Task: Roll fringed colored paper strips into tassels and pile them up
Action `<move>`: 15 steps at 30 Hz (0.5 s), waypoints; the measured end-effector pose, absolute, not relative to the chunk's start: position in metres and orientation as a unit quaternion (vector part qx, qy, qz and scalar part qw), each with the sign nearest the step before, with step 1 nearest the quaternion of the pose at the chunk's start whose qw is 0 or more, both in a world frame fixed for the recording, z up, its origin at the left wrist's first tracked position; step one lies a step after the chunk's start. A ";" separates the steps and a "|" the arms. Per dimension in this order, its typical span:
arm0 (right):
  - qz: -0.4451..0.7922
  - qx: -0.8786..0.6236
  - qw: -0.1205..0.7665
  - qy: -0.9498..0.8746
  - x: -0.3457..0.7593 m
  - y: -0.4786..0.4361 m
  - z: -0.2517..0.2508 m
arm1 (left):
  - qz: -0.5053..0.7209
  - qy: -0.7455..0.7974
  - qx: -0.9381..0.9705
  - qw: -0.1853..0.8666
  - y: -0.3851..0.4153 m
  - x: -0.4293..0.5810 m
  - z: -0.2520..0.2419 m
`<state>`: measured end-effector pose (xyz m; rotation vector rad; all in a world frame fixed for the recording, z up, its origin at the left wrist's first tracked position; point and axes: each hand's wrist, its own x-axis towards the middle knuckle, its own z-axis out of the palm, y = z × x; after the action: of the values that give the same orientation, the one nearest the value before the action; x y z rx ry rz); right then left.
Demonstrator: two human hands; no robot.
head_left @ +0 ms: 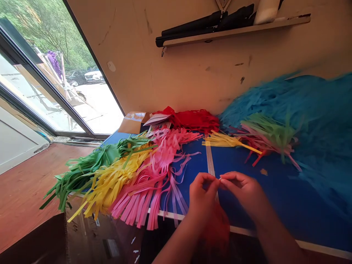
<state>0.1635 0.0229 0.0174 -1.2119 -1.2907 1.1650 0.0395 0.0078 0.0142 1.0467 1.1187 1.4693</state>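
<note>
My left hand (200, 192) and my right hand (243, 192) meet above a blue table top (242, 183), their fingertips pinching a thin pale strip (220, 179), probably paper; blur hides its detail. Below the hands hangs a red fringed bundle (217, 229), partly hidden by my wrists. To the left lie long fringes of green (82, 172), yellow (115, 183) and pink paper (148, 183). A smaller mix of yellow, green and pink strips (261, 137) lies to the right.
A red paper heap (192, 120) and a cardboard piece (133, 123) sit by the wall. A large blue fringe mass (305, 117) fills the right side. A wall shelf (233, 31) holds dark rolls. A window (55, 73) and wooden floor (24, 190) lie left.
</note>
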 end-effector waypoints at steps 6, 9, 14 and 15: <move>0.439 -0.503 0.494 -0.557 0.161 0.022 0.017 | 0.595 0.455 0.437 0.498 0.009 0.040 0.013; 0.422 -0.513 0.499 -0.556 0.159 0.020 0.019 | 0.549 0.456 0.457 0.531 0.008 0.035 0.016; 0.441 -0.515 0.495 -0.543 0.158 0.017 0.020 | 0.440 0.492 0.552 0.510 0.002 0.022 0.026; 0.450 -0.510 0.495 -0.540 0.158 0.016 0.019 | 0.437 0.498 0.555 0.504 0.001 0.020 0.026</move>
<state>0.1583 0.0162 0.0187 -1.2366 -1.3093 1.0893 0.0205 0.0012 0.0263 1.3393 1.2015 1.0553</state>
